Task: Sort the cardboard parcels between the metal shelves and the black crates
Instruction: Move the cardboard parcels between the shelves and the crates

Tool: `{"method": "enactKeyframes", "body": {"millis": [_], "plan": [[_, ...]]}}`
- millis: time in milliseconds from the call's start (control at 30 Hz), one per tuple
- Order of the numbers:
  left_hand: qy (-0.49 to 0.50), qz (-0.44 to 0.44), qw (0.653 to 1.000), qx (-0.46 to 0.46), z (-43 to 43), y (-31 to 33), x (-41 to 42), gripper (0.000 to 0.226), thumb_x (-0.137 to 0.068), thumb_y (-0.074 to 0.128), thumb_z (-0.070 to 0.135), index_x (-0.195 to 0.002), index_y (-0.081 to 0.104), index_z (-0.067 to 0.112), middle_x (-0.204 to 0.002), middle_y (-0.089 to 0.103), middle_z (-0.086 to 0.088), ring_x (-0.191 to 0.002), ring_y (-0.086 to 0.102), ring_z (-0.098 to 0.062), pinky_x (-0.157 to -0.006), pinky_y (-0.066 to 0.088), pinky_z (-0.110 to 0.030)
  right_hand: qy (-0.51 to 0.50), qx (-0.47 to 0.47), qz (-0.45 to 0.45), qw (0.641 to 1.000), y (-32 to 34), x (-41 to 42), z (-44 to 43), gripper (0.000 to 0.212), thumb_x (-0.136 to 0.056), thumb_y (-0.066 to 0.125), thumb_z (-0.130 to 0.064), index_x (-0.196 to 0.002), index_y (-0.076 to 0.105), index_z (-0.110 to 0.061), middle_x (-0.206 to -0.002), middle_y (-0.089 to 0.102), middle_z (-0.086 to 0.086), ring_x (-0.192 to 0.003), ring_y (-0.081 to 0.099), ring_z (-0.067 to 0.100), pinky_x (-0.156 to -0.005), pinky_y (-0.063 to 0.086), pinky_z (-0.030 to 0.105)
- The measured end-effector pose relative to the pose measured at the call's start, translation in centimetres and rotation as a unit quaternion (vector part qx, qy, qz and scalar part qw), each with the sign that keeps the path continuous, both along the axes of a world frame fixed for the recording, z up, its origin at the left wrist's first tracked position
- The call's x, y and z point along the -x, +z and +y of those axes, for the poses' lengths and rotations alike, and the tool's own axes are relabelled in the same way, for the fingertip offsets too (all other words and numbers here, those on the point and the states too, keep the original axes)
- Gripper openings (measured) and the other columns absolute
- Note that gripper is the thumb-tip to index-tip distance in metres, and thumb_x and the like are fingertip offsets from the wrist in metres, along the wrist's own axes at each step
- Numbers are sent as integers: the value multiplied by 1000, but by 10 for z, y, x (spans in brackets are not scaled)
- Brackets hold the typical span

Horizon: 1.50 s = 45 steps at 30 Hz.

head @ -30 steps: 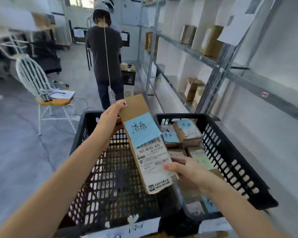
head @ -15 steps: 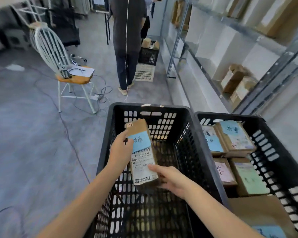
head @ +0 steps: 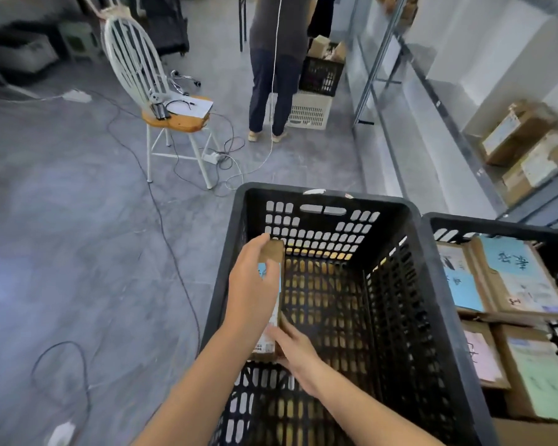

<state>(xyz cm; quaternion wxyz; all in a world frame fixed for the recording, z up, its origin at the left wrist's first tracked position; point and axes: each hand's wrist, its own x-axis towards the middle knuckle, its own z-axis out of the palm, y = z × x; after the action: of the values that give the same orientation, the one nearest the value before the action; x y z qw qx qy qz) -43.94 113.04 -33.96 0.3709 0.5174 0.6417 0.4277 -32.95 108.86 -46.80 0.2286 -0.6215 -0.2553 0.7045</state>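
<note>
Cardboard is what we have clamped between both hands: our left hand (head: 253,286) wraps over the top and outer face of a slim parcel (head: 273,304), fingers closed around it, while our right hand (head: 292,347) presses against its lower end from beneath and to the inner side. The parcel stands on edge, tilted a little, just inside the left wall of the empty black crate (head: 326,201), and we cannot tell whether its lower end is touching the crate floor below our hands or is held above it. To the right of our right hand a second crate (head: 496,225) sits against the first, packed with labelled parcels (head: 516,278) lying flat. Beyond our hands the metal shelves (head: 445,114) run along the wall with more boxes. We judge this to be the placing step. The likely slip from here is letting go while the parcel is upright: being narrow and tall, it could topple flat with its label face down or hidden against the wall. Our left fingers also lie between parcel and crate wall, so lowering further could pinch them or snag the label edge on the lattice.
</note>
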Motion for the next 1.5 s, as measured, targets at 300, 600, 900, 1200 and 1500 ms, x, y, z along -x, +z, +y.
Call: {"method": "enactKeyframes", "body": {"millis": [300, 600, 900, 1200, 1500], "plan": [[-30, 34, 999, -21, -7, -2, 1, 44, -100, 48, 10, -142, 48, 23, -140, 52, 12, -129, 47, -6, -109, 41, -26, 103, -108, -170, 974, 15, -39, 16, 71, -93, 61, -50, -150, 38, -16, -145, 50, 0, -122, 50, 10, -105, 43, 28], [-192, 141, 966, -98, -19, 20, -24, 46, -99, 51, 9, -144, 45, 16, -146, 47, 2, -137, 39, -10, -110, 24, -16, 114, -358, -361, 854, 145, -123, -6, 49, -99, 56, -37, -146, 43, -28, -136, 48, -20, -126, 41, -4, -101, 29, 15], [-316, 152, 909, -226, -64, 84, -103, 54, -100, 52, 22, -151, 35, 16, -157, 33, 4, -141, 21, 2, -103, 1, 5, 44, -419, -504, 754, 236, -204, -109, 53, -98, 57, -36, -147, 38, -32, -142, 42, -20, -127, 39, -3, -98, 31, 11], [-434, 125, 831, -325, -168, 146, -220, 57, -101, 51, 30, -152, 30, 18, -159, 26, 6, -146, 20, -7, -112, 11, -12, -88, -414, -599, 680, 305, -283, -260, 50, -98, 58, -32, -145, 43, -29, -145, 45, -11, -129, 44, 6, -107, 32, 24], [-519, 46, 760, -387, -333, 204, -325, 58, -99, 55, 27, -150, 35, 10, -158, 30, -1, -146, 25, -14, -120, 19, -24, -193, -339, -680, 620, 357, -338, -464, 56, -98, 52, -43, -150, 35, -30, -154, 36, -13, -137, 33, 3, -103, 23, 17]]}}
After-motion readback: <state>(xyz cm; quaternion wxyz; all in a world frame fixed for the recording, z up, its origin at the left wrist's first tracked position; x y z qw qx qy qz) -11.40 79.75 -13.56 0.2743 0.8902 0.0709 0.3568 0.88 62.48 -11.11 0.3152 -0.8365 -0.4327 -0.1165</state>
